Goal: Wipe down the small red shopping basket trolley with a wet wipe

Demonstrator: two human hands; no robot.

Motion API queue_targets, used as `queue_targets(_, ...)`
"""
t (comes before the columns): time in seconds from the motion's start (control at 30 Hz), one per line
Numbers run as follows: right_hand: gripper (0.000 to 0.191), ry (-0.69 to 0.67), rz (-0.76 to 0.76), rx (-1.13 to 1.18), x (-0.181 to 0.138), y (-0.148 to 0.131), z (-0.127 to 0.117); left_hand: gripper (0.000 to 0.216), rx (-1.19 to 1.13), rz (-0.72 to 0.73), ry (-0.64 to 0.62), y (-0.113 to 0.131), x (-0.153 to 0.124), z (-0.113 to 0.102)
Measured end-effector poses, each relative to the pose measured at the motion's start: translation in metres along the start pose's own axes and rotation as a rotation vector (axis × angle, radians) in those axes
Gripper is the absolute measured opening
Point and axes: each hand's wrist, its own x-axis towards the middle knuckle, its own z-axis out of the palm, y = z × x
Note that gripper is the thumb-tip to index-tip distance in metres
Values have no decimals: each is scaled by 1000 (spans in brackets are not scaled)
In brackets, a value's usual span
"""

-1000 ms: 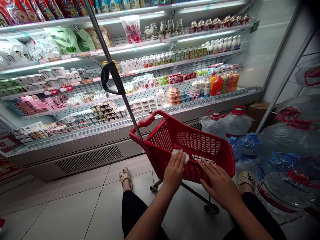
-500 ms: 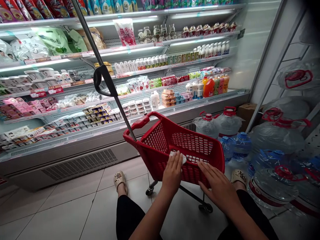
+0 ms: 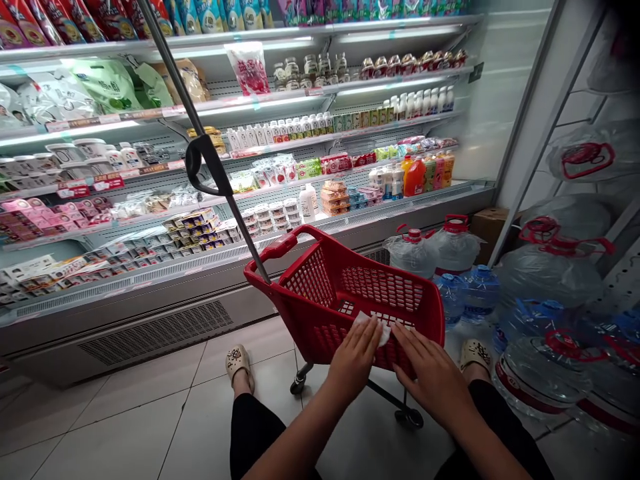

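Observation:
A red plastic shopping basket on wheels stands on the tiled floor in front of me, its long grey pull handle slanting up to the left. My left hand presses a white cloth or tissue against the basket's near rim, fingers lying over it. My right hand rests flat on the same rim just to the right, fingers spread, holding nothing. My legs in black trousers and two pale sandals flank the basket.
An open refrigerated case with shelves of dairy, drinks and packets fills the left and back. Large water jugs with red caps are stacked at right, a cardboard box behind them. Grey floor tiles lie at lower left.
My left hand has slid the white cloth to the right along the basket's rim, closer to my right hand. The view shifted slightly; the basket stays put.

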Motion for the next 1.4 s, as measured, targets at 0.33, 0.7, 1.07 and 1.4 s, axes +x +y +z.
queue_targets(0.33, 76, -3, 3, -39, 5, -12, 0, 72, -45, -44, -12, 3, 5, 3)
queue_targets(0.7, 78, -9, -37, 21, 1, -25, -2, 81, -114, -139, -17, -32, -2, -3)
queue_targets(1.07, 87, 9, -36, 57, -7, 0, 10, 74, -57, -148, 27, 9, 8, 21)
queue_targets(1.4, 86, -13, -42, 55, -9, -36, 2, 72, -10, -190, 26, -8, -5, 1)
